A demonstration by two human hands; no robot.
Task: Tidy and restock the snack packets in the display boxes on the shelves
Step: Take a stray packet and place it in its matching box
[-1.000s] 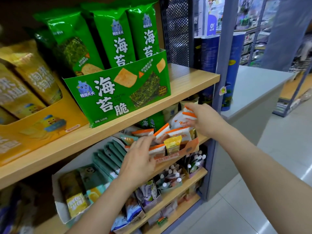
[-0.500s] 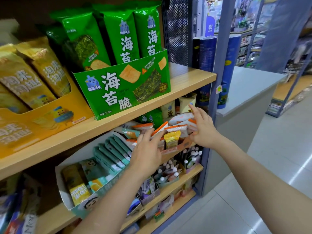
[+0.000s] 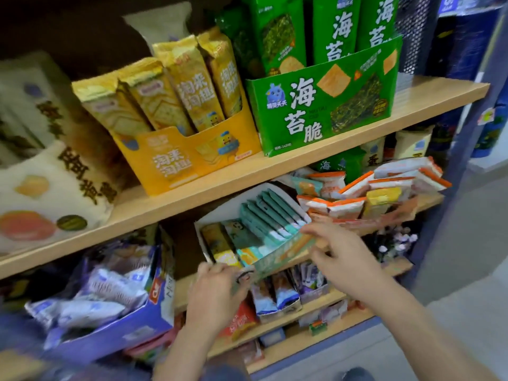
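Observation:
A white and teal display box [image 3: 275, 257] sits on the second shelf, holding a row of teal packets [image 3: 272, 215] and some yellow packets [image 3: 220, 243]. My left hand [image 3: 217, 292] grips the box's front left corner, fingers curled over its lip. My right hand [image 3: 338, 254] pinches the front panel at its right end, thumb below and fingers above. To the right, an orange display box [image 3: 384, 218] is heaped with orange-and-white packets [image 3: 357, 204] lying at mixed angles.
On the upper wooden shelf [image 3: 192, 204] stand a green seaweed-crisp box [image 3: 324, 105], a yellow cracker box [image 3: 187, 158] and a white box [image 3: 55, 174]. A purple box [image 3: 110, 334] of pale packets sits lower left. Lower shelves hold small packets. The aisle floor [image 3: 467, 243] lies right.
Both hands have left the orange-and-white packets and dropped left onto the teal display box's front edge. The view has swung left and down.

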